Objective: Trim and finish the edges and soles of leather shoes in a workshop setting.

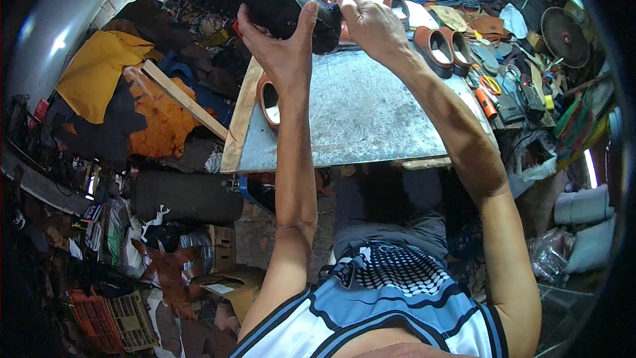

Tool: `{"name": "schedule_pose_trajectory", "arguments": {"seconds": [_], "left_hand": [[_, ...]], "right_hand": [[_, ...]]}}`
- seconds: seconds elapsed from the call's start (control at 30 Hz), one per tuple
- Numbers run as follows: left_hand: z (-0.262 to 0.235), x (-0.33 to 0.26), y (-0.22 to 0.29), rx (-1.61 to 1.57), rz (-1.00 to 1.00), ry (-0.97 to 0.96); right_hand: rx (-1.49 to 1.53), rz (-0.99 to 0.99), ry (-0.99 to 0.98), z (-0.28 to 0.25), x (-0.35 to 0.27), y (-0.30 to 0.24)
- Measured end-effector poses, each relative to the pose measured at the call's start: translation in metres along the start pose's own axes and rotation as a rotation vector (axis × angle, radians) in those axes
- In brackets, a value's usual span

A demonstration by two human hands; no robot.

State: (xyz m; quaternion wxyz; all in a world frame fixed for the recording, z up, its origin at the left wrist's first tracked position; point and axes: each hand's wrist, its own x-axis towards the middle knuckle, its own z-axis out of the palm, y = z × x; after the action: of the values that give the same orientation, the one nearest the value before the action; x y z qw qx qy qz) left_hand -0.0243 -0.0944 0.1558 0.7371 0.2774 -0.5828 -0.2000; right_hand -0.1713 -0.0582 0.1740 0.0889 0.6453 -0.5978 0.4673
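A dark brown shoe with a thick black treaded sole is raised at the top of the view, tilted on its side, and the frame cuts off part of it. My left hand grips the sole from below, thumb and fingers spread around it. With fingers pinched together, my right hand is closed on the end of the shoe nearest it. Whether something small sits between those fingertips is hidden. Beyond my left wrist, a tan shoe stands at the left edge of the metal-topped table.
More tan shoes stand at the table's right side. Orange-handled scissors, an orange tube and other tools lie beside them. A wooden bar slants against the table's left edge, near yellow leather. Plastic crates sit lower left.
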Motion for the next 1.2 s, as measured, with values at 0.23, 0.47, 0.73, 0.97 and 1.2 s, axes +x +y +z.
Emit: {"name": "schedule_pose_trajectory", "arguments": {"seconds": [0.23,0.47,0.73,0.97,1.2], "left_hand": [[-0.0007,-0.0013,0.0013,0.036,0.001,0.007],[-0.0007,-0.001,-0.0003,0.027,0.025,0.011],[0.0,-0.0006,-0.0016,-0.008,0.037,0.006],[-0.0003,-0.0023,0.0036,0.049,0.004,0.006],[0.0011,-0.0022,0.0028,0.032,0.009,0.009]], "right_hand": [[-0.064,-0.055,0.014,-0.0045,-0.0015,-0.004],[-0.079,-0.059,0.023,-0.0062,-0.0011,-0.0041],[-0.067,-0.071,0.053,-0.0042,-0.002,-0.0037],[-0.038,-0.028,0.01,-0.006,-0.0006,-0.0026],[-0.023,-0.018,-0.005,-0.0071,0.0,-0.0026]]}}
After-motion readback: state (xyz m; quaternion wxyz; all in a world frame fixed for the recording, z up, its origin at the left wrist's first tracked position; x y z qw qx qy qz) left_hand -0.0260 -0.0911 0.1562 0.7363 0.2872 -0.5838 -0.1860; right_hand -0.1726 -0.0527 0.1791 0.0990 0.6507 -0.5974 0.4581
